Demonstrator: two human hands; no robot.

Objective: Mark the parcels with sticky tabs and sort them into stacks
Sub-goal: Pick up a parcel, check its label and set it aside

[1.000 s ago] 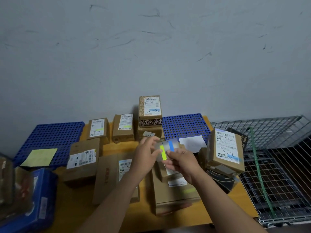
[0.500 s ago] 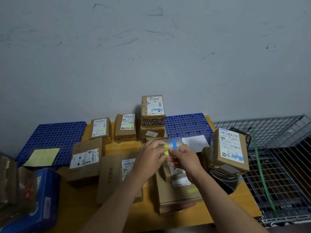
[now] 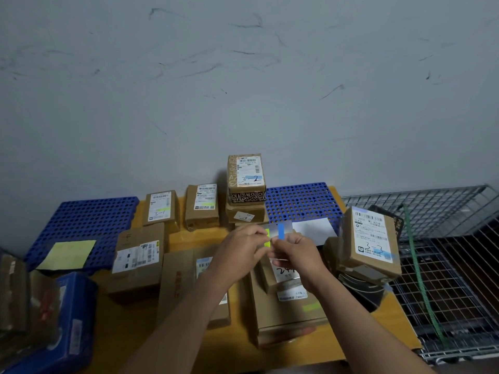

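Note:
Over the middle of the table both hands meet at a clear sheet of sticky tabs (image 3: 282, 230) carrying a blue and a yellow-green tab. My right hand (image 3: 298, 253) holds the sheet from below. My left hand (image 3: 241, 248) pinches the yellow-green tab (image 3: 267, 238) at its left edge. Under the hands a small parcel marked in pen (image 3: 280, 276) lies on a large flat parcel (image 3: 286, 311). A box marked 3-2 (image 3: 245, 175) tops a stack at the back. Another 3-2 box (image 3: 371, 238) leans on a pile at the right.
Two small boxes (image 3: 161, 207) (image 3: 202, 205) stand at the back left, two bigger cartons (image 3: 137, 259) (image 3: 181, 282) in front of them. Blue perforated mats (image 3: 81, 222) (image 3: 299, 202) lie left and right, a yellow note (image 3: 67, 253) on the left one. A wire cage (image 3: 445, 252) borders the right.
The hands and the tab sheet have shifted slightly right and further from me. My left fingers have closed onto the yellow-green tab at the sheet's edge.

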